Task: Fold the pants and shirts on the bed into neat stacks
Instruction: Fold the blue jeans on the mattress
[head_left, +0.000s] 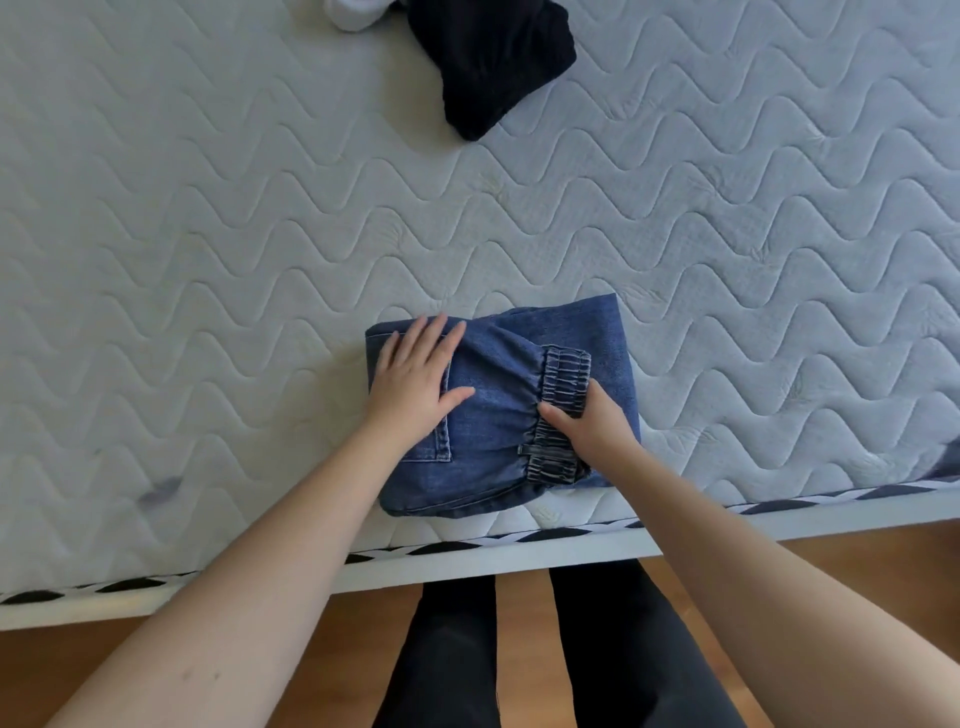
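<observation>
A: What is lying nearest the viewer?

B: The person's dark-clad legs (545, 649) are standing on the wooden floor (857, 566), just at the near edge of the bed (208, 260).

A: And where is the garment being worked?

B: The folded blue denim pants (498, 415) are resting on the quilted mattress, close to that near edge. The left hand (415, 384) is lying flat on the left part of the bundle, fingers straight and spread, gripping nothing; it is probably pinning the layers so the fold is not springing apart.

A: What is the right hand doing?

B: The right hand (592, 426) is curling round the elastic waistband (561, 410), thumb on top and fingers tucked under, seemingly tidying that edge or readying the bundle for lifting.

A: Is anything waiting farther off?

B: A crumpled black garment (493, 62) is lying well apart at the far side, touching a white garment (353, 13) at the frame's edge. Both are apparently awaiting folding.
</observation>
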